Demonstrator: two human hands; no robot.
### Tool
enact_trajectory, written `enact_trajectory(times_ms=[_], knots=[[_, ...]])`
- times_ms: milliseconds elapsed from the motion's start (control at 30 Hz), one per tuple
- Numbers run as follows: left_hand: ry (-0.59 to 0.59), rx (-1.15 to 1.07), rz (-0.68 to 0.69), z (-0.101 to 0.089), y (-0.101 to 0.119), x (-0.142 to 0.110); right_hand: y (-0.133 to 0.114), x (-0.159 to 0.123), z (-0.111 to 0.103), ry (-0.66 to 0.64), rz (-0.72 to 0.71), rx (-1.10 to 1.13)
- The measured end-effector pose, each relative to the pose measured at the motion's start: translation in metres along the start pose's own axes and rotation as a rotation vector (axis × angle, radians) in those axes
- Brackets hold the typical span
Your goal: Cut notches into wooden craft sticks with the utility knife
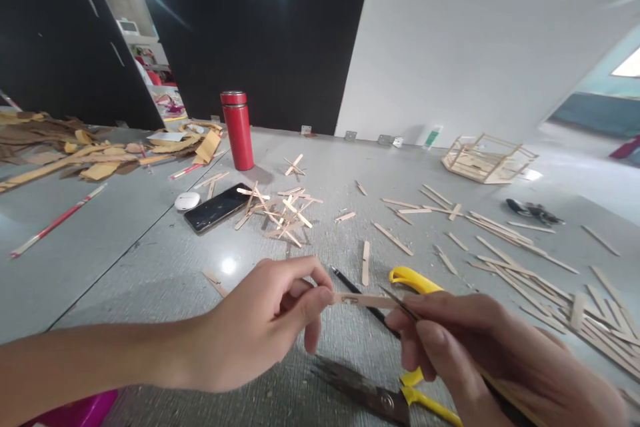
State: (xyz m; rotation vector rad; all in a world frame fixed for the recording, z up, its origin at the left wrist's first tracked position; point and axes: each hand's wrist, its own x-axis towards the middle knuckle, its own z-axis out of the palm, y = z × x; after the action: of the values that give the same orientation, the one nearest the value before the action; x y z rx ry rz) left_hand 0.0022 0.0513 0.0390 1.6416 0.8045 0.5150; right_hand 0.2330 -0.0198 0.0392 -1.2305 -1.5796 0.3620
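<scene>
My left hand [265,330] pinches one end of a short wooden stick [363,301] between thumb and fingers, holding it level above the grey table [150,267]. My right hand [470,347] is closed on a thin dark pencil-like tool whose tip [395,299] meets the stick's other end. Yellow-handled scissors [400,400] lie just below both hands. A black pen [357,297] lies under the stick.
Loose wooden sticks [505,240] are scattered to the right, with a small heap [280,210] in the middle. A black phone [217,208], a white earbud case [187,201] and a red flask [239,130] stand beyond. A stick-built frame [487,159] sits far right, cardboard scraps [75,150] far left.
</scene>
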Motion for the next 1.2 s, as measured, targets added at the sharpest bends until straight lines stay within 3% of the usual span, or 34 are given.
enact_trajectory(times_ms=[100,233,367,733,867,1067,1200], knots=[[-0.109,0.08,-0.056,-0.001,-0.014,0.012,0.02,0.002,0.006,-0.227,0.161,0.11],[-0.267,0.118,-0.148,-0.006,-0.042,0.034,0.048,0.0,0.023,-0.519,0.512,0.304],[-0.344,0.105,-0.174,-0.01,-0.059,0.044,0.06,-0.006,0.037,-0.665,0.592,0.233],[-0.342,0.055,-0.182,-0.009,-0.059,0.043,0.063,-0.006,0.045,-0.678,0.54,0.184],[-0.347,0.041,-0.192,-0.011,-0.059,0.044,0.062,-0.005,0.042,-0.589,0.498,0.176],[-0.354,0.019,-0.197,-0.013,-0.062,0.046,0.059,-0.005,0.041,-0.479,0.601,0.385],[-0.356,0.015,-0.189,-0.014,-0.064,0.046,0.055,0.001,0.034,-0.341,0.593,0.321]])
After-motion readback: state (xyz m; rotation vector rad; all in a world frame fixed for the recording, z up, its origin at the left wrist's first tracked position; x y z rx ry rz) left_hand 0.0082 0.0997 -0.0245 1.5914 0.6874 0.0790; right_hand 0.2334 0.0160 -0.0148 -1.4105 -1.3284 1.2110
